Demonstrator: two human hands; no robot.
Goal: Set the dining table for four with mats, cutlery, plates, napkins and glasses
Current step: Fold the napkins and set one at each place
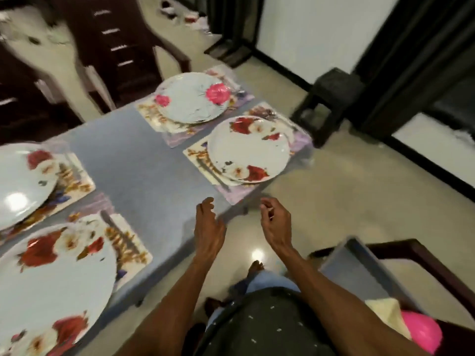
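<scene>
Four floral plates (248, 147) were laid on mats (195, 160); left hand (209, 227) and right hand (276, 224) were held loosely curled, empty, near table (133, 160) edge.

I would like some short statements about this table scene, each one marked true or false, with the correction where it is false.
1. Four plates lie on the table. True: far plate, right plate, left plate, near plate.
2. Each plate sits on a floral mat. True, for example the mat under the right plate.
3. The left hand holds a plate. False: it holds nothing, fingers relaxed over the table corner.
4. Glasses stand beside the plates. False: no glass is visible.
5. The right hand rests on the right plate. False: it is apart from it, above the floor.
</scene>
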